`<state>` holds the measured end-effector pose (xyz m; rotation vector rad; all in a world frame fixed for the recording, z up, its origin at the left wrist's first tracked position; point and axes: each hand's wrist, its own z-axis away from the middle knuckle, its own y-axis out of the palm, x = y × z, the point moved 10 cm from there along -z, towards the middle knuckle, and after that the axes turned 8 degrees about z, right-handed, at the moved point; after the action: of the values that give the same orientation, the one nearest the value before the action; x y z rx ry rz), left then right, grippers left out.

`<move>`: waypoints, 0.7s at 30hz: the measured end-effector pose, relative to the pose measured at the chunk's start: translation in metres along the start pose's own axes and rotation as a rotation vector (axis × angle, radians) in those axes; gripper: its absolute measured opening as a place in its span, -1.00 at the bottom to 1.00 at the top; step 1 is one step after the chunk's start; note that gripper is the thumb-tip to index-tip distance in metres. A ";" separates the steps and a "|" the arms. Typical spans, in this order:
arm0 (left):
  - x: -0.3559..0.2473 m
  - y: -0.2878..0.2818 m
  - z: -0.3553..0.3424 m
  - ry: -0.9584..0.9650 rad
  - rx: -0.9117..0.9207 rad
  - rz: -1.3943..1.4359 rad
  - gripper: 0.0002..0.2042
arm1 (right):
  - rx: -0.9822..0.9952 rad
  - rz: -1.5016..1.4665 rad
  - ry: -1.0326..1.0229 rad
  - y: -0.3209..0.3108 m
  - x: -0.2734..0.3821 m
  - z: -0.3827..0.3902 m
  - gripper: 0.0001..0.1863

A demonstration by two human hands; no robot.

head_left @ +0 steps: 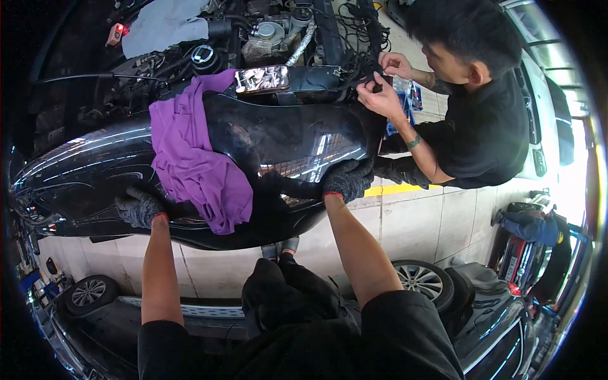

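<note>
The phone (262, 79) at upper centre could slide if the left hand (140, 208) or right hand (348, 180), both touching the black panel (288, 130) with grip closure unclear, jolts it.

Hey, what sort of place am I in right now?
Probably a car repair workshop: there's an uncovered grey metal engine, a glossy black curved body panel beside it, and a black-tyred wheel with silver spokes behind you.
</note>
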<state>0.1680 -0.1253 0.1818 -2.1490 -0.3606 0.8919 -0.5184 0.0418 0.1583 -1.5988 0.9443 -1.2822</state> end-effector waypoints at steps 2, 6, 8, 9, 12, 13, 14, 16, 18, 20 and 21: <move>0.000 0.003 -0.002 0.009 0.010 0.006 -0.22 | -0.018 0.006 -0.025 0.004 -0.005 -0.006 -0.37; -0.007 0.006 0.005 0.037 0.022 0.039 -0.23 | -0.037 0.024 -0.047 0.008 -0.010 -0.010 -0.32; -0.002 0.004 0.001 0.030 0.001 0.026 -0.23 | -0.030 0.015 -0.049 0.008 -0.007 -0.006 -0.32; 0.000 0.004 0.000 0.031 -0.005 0.008 -0.22 | -0.020 0.013 -0.043 0.008 -0.006 -0.005 -0.33; 0.000 0.007 0.003 0.023 0.004 0.012 -0.21 | -0.003 0.013 -0.026 0.006 -0.007 -0.008 -0.34; 0.004 0.009 0.001 0.017 0.009 0.030 -0.21 | 0.013 0.008 -0.016 0.007 -0.007 -0.008 -0.35; 0.009 0.011 -0.002 0.018 0.006 0.029 -0.21 | 0.016 0.006 -0.016 0.008 -0.006 -0.006 -0.35; 0.008 0.009 -0.003 0.082 -0.046 -0.045 -0.21 | -0.005 0.004 -0.033 0.007 -0.004 -0.005 -0.35; 0.013 0.011 -0.004 0.063 -0.037 -0.039 -0.21 | -0.001 -0.004 -0.035 0.008 -0.004 -0.005 -0.34; 0.012 0.011 -0.003 0.043 -0.023 -0.033 -0.21 | 0.002 -0.009 -0.038 0.009 -0.007 -0.006 -0.34; 0.012 0.013 -0.002 0.025 -0.011 -0.027 -0.22 | -0.011 0.006 -0.038 0.009 -0.008 -0.006 -0.33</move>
<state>0.1773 -0.1289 0.1674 -2.1586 -0.3816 0.8488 -0.5268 0.0455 0.1479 -1.6227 0.9335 -1.2403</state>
